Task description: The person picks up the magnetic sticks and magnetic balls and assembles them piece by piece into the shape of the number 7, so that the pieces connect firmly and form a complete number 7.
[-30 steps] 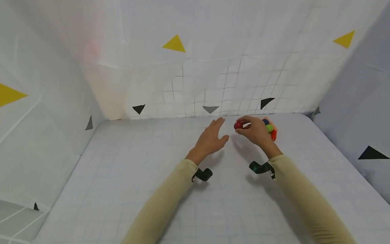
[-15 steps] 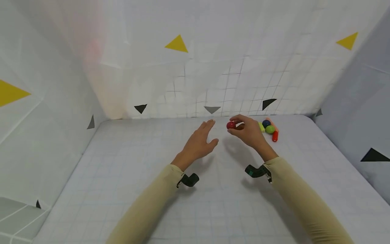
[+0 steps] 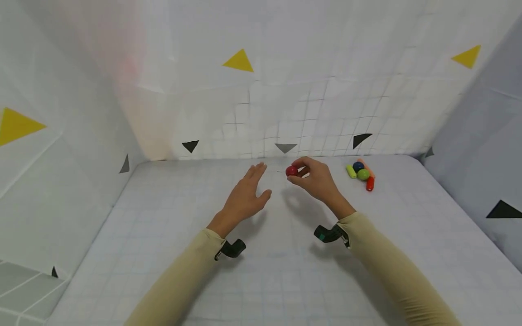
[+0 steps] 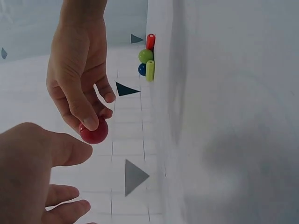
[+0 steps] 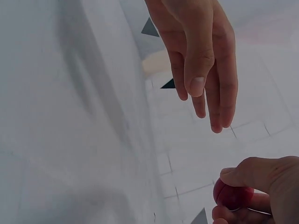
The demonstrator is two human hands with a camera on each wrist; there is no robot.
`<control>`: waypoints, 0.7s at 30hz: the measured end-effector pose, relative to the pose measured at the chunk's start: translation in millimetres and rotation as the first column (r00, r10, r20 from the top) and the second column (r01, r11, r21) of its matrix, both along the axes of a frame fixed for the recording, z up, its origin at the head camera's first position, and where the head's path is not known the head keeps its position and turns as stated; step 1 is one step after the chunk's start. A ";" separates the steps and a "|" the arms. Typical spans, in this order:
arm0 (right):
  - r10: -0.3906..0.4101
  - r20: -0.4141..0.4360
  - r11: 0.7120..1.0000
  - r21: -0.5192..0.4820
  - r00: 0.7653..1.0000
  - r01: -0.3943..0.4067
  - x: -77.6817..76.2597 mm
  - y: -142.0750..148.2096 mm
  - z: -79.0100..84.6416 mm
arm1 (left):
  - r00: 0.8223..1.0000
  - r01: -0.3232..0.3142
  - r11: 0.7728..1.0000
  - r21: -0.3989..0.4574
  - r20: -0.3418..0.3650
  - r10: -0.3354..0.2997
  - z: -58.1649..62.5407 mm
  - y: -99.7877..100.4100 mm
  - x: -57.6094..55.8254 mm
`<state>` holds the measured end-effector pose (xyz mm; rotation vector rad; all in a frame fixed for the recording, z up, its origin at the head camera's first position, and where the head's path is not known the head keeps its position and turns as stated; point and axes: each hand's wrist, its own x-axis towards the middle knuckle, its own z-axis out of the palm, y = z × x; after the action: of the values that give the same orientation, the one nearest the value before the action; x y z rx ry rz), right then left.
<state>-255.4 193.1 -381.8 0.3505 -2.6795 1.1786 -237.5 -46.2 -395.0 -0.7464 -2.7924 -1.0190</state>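
My right hand [image 3: 316,181] pinches a small dark red ball [image 3: 291,171] between thumb and fingertips, above the table. In the right wrist view the ball [image 5: 232,195] shows a thin seam line. To its left, my left hand [image 3: 244,197] hovers with fingers stretched out and thumb spread, holding nothing. The left wrist view has the right hand [image 4: 81,70] with the ball just beyond the left hand's thumb [image 4: 70,148]; a gap separates them.
On the table [image 3: 261,280] at the back right lie a yellow-green cylinder [image 3: 351,171], a dark blue ball [image 3: 358,166], a green ball [image 3: 363,174], an orange stick [image 3: 368,168] and a red cylinder [image 3: 370,184], grouped together. White walls with triangle markers rise behind and at both sides.
Both hands have moved left, the right one carrying the red ball away from the small group. The yellow-green cylinder, hidden behind the right hand at first, now shows.
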 end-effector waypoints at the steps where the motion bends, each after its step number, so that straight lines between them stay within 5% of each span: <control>1: 0.002 -0.003 1.000 -0.004 1.000 -0.002 0.0 -2.0 -0.5 | 1.000 -0.006 1.000 0.001 -0.004 0.006 -0.9 -3.0 -0.2; 21: 0.133 -0.027 0.986 -0.092 0.991 -0.135 3.2 -63.3 -16.5 | 0.994 -0.088 0.994 0.060 -0.062 0.091 -16.0 -66.0 2.7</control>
<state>-252.2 129.9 -398.3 0.5325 -2.6066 1.3256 -234.8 -112.2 -411.0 -0.6296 -2.7033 -1.0353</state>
